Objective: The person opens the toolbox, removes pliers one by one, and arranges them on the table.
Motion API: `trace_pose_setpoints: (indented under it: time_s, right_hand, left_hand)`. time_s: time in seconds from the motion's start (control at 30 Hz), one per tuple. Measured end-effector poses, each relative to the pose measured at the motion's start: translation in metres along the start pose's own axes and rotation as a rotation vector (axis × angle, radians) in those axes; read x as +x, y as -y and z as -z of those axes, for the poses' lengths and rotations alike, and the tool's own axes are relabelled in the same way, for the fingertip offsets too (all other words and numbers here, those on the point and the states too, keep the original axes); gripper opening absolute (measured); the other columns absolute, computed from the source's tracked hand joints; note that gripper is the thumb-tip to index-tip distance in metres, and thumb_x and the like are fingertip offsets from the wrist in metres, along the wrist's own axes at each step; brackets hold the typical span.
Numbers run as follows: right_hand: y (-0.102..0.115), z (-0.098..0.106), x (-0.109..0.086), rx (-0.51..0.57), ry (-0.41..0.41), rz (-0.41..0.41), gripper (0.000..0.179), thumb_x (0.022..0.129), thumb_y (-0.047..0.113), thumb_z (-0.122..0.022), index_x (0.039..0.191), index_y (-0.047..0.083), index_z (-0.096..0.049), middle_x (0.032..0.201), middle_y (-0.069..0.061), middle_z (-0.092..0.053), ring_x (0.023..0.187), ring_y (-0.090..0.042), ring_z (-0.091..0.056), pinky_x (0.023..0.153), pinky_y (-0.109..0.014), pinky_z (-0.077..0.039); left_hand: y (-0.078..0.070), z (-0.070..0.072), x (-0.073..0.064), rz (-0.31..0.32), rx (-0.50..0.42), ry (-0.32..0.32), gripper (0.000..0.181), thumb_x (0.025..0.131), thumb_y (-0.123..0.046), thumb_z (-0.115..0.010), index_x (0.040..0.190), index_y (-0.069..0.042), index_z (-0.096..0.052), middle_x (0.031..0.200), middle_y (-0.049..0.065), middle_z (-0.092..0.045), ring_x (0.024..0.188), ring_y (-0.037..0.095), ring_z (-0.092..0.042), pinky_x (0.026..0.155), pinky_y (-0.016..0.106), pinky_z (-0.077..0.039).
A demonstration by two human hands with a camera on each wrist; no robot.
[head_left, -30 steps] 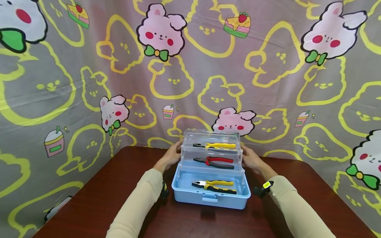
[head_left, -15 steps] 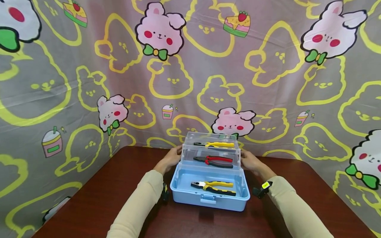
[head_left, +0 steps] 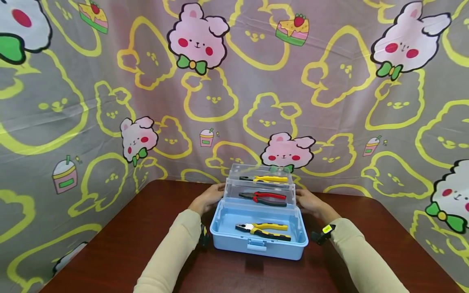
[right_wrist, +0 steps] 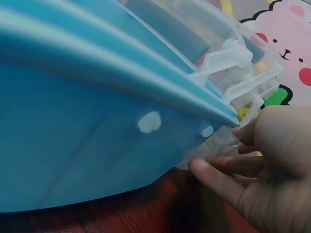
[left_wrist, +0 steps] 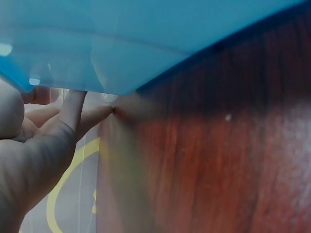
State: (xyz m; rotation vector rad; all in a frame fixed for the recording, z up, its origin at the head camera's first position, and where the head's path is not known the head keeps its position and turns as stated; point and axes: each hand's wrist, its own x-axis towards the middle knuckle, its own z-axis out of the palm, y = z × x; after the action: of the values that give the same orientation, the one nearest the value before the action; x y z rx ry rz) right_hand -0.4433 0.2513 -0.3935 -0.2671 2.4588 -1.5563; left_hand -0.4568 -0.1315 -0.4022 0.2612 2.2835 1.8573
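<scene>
An open light-blue toolbox (head_left: 234,245) stands on the table. Its clear trays are fanned up toward the back. Yellow-and-black pliers (head_left: 265,233) lie in the bottom of the box. Red-and-black pliers (head_left: 272,196) lie in the middle tray, and another yellow-handled pair of pliers (head_left: 272,179) in the top one. My left hand (head_left: 210,196) holds the clear plastic lid at the back left corner, its fingertips partly hidden behind the box. At the back right corner my right hand (head_left: 309,200) grips the lid's clear edge (right_wrist: 228,138), below the white tray hinges (right_wrist: 252,77).
The brown wooden table (head_left: 146,228) stretches out on both sides of the toolbox. A grey patterned curtain (head_left: 234,81) hangs close behind the table and along its sides. The box's front latch (head_left: 256,245) hangs on the near side.
The clear trays and top edge have sunk lower and tilted back. Both hands have gone down slightly with them. The box's front has shifted a little toward me.
</scene>
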Motion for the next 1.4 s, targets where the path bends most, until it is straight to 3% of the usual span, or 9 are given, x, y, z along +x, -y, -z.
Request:
trace_pose_setpoints:
  time_s: [0.3,0.4,0.57,0.73,0.93,1.13,1.27,1.4]
  right_hand:
    - [-0.002,0.0,-0.003,-0.085,-0.103,-0.022,0.05,0.113,0.02,-0.046,0.153,-0.008,-0.037,0.111,-0.019,-0.062,0.088,-0.025,-0.062,0.074,-0.038,-0.057]
    - [0.001,0.004,-0.007,-0.133,-0.146,-0.002,0.054,0.111,0.022,-0.051,0.153,-0.009,-0.036,0.124,-0.025,-0.061,0.095,-0.029,-0.062,0.077,-0.038,-0.058]
    - [0.007,0.009,-0.014,-0.204,-0.157,0.045,0.055,0.11,0.018,-0.051,0.154,-0.009,-0.034,0.145,-0.034,-0.047,0.114,-0.042,-0.06,0.091,-0.051,-0.055]
    - [0.019,0.011,-0.017,-0.279,-0.182,0.099,0.053,0.11,0.02,-0.052,0.154,-0.007,-0.038,0.147,-0.033,-0.047,0.125,-0.049,-0.054,0.1,-0.06,-0.047]
    - [0.039,0.007,-0.022,-0.339,-0.28,0.152,0.045,0.11,0.019,-0.05,0.149,-0.003,-0.048,0.142,-0.031,-0.053,0.128,-0.048,-0.052,0.102,-0.062,-0.044]
    - [0.056,0.0,-0.028,-0.409,-0.398,0.245,0.04,0.109,0.017,-0.052,0.145,-0.001,-0.054,0.135,-0.025,-0.06,0.122,-0.043,-0.057,0.098,-0.059,-0.047]
    - [0.064,-0.006,-0.03,-0.445,-0.451,0.366,0.038,0.107,0.015,-0.055,0.14,-0.003,-0.058,0.126,-0.023,-0.064,0.112,-0.041,-0.063,0.092,-0.056,-0.052]
    - [0.069,-0.016,-0.03,-0.47,-0.462,0.465,0.036,0.106,0.015,-0.059,0.136,-0.004,-0.061,0.119,-0.021,-0.066,0.106,-0.039,-0.065,0.089,-0.054,-0.054]
  left_hand:
    - [0.003,-0.002,-0.006,-0.029,0.064,-0.024,0.053,0.109,-0.022,-0.056,0.156,0.0,-0.042,0.137,0.019,-0.061,0.114,0.03,-0.065,0.092,0.047,-0.055]
    - [0.001,-0.001,-0.011,-0.048,0.104,-0.038,0.051,0.109,-0.019,-0.054,0.153,0.003,-0.044,0.138,0.021,-0.059,0.115,0.031,-0.064,0.091,0.047,-0.055]
    - [-0.004,0.003,-0.025,-0.047,0.175,-0.069,0.05,0.107,-0.008,-0.048,0.154,0.004,-0.04,0.147,0.024,-0.05,0.124,0.035,-0.056,0.092,0.052,-0.054]
    - [-0.011,0.008,-0.038,-0.067,0.219,-0.114,0.051,0.106,-0.006,-0.046,0.155,0.003,-0.039,0.15,0.025,-0.046,0.125,0.041,-0.054,0.092,0.054,-0.054]
    - [-0.016,0.01,-0.055,-0.125,0.312,-0.166,0.049,0.108,-0.011,-0.05,0.154,0.003,-0.041,0.15,0.024,-0.047,0.126,0.04,-0.056,0.094,0.052,-0.053]
    - [-0.024,0.007,-0.076,-0.192,0.438,-0.183,0.052,0.108,-0.019,-0.056,0.153,0.002,-0.043,0.149,0.022,-0.05,0.133,0.041,-0.051,0.105,0.056,-0.044]
    - [-0.031,0.002,-0.095,-0.274,0.502,-0.154,0.055,0.108,-0.023,-0.058,0.153,0.003,-0.043,0.151,0.023,-0.047,0.133,0.044,-0.051,0.105,0.056,-0.044]
    - [-0.033,-0.007,-0.119,-0.345,0.582,-0.118,0.07,0.104,-0.033,-0.065,0.155,0.007,-0.037,0.155,0.027,-0.041,0.136,0.046,-0.048,0.106,0.057,-0.042]
